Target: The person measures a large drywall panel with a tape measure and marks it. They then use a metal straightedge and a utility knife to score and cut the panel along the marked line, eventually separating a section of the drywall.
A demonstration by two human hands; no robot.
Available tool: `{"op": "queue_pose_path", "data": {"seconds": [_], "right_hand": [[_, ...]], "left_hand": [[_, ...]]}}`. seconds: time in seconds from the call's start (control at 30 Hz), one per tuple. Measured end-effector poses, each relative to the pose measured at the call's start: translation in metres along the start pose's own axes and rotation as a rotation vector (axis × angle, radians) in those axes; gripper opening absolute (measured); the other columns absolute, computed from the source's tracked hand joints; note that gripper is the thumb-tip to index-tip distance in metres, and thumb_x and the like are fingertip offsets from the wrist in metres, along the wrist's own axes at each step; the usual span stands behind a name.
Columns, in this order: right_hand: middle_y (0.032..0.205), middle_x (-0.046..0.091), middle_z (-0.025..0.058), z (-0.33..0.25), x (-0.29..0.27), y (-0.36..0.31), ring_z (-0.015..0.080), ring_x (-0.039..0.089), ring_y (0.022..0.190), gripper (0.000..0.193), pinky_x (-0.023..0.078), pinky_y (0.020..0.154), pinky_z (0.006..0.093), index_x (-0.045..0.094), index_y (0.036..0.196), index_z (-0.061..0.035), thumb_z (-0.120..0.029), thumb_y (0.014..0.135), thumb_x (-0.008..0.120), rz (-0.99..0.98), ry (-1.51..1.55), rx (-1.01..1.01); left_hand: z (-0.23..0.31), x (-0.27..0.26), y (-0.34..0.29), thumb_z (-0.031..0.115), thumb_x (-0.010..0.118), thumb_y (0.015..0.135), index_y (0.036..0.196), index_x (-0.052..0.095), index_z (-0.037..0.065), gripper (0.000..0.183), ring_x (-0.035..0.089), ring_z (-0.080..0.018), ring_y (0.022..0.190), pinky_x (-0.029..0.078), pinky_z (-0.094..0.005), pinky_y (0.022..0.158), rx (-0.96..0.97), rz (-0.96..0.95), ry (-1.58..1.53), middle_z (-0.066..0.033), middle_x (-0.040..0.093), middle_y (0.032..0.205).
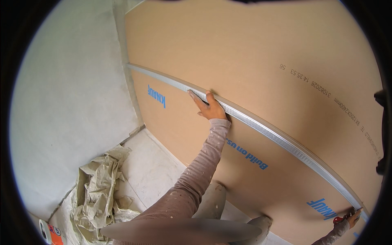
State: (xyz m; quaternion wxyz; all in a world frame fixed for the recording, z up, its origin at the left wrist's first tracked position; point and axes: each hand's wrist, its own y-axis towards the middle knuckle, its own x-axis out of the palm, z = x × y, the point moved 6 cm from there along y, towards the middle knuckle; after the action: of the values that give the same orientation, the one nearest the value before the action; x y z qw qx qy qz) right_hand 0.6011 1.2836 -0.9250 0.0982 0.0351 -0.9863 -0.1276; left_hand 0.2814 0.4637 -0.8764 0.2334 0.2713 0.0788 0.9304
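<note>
A long silver metal channel (261, 126) runs slantwise across a large tan plasterboard sheet (253, 53). My left hand (212, 109) grips the channel left of its middle, thumb over the upper edge and fingers stretched along the lower side. A narrow dark strip shows beneath those fingers; I cannot tell whether it is an object or shadow. At the far lower right, my right hand (354, 219) is closed by the channel's other end, its fingertips touching the metal. A red-handled tool (338, 220) sticks out of that hand; its working end is hidden.
A pale grey wall (73, 90) meets the board on the left. Crumpled beige sheeting (96, 179) lies on the light floor (151, 163) beside it. An orange and white container (52, 232) stands at the lower left. My knees are close to the board.
</note>
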Motion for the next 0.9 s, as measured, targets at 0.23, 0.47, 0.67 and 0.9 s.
{"op": "queue_pose_path", "data": {"seconds": [0.23,0.47,0.67,0.9], "right_hand": [[0.088,0.063,0.0063,0.002,-0.002,0.006,0.0095,0.049,0.058,0.078,0.035,0.047,0.0259,0.064,0.121,-0.0012,-0.071,0.087,0.072,-0.014,-0.049,0.025],[0.103,0.069,0.0048,-0.018,0.002,-0.029,0.0110,0.056,0.078,0.067,0.043,0.064,0.0265,0.064,0.130,-0.0081,-0.063,0.093,0.070,-0.131,0.142,0.043],[0.076,0.063,0.0053,-0.031,0.002,-0.019,0.0112,0.053,0.050,0.057,0.038,0.039,0.0248,0.059,0.112,-0.0074,-0.061,0.094,0.069,-0.055,0.019,-0.015],[0.070,0.060,0.0047,-0.053,0.008,-0.047,0.0104,0.050,0.046,0.056,0.037,0.038,0.0244,0.055,0.103,-0.0076,-0.061,0.095,0.068,-0.051,0.036,-0.067]], "left_hand": [[-0.004,0.002,0.002,0.046,0.046,0.105,0.167,0.012,0.010,0.079,0.025,-0.0322,0.158,-0.006,-0.0575,0.127,0.026,0.009,0.015,-0.0111,0.021,0.173],[0.009,0.000,-0.005,0.043,0.040,0.112,0.158,0.015,-0.015,0.078,0.014,-0.0395,0.158,0.013,-0.0420,0.130,0.249,0.029,0.032,-0.0320,0.014,0.168],[0.015,0.006,-0.056,0.043,0.039,0.112,0.159,-0.001,-0.015,0.084,-0.004,-0.0492,0.157,0.005,-0.0550,0.128,0.354,-0.235,0.249,-0.0383,-0.006,0.167],[0.053,0.010,-0.187,0.067,0.072,0.086,0.152,-0.026,-0.014,0.144,-0.019,-0.0593,0.151,-0.001,-0.0696,0.121,0.658,-0.710,0.341,-0.0433,-0.026,0.159]]}}
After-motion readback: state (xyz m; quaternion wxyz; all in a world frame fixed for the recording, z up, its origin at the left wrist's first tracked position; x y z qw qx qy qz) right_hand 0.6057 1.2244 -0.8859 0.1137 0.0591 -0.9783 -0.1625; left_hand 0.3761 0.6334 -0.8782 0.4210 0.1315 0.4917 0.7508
